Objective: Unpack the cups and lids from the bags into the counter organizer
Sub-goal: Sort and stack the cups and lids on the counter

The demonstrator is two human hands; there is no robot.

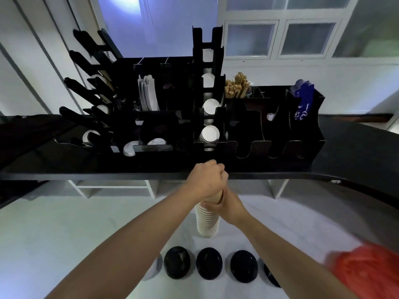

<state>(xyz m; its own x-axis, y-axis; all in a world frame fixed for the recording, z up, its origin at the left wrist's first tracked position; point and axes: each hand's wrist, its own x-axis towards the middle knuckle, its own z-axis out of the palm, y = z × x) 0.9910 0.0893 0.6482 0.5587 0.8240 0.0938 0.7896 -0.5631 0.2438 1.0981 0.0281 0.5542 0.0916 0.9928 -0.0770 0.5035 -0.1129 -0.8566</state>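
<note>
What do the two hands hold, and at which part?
Both hold the stack of paper cups: left hand grips its top, right hand just below.

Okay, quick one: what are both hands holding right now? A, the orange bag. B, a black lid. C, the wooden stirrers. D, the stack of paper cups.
D: the left hand grips the top of the cup stack and the right hand wraps it lower down; the lids lie untouched in front.

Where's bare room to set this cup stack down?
White worktop left of the cup stack is bare; so is the patch between stack and red bag. Crowded: the black lids in front, and the organizer on the black counter.
</note>
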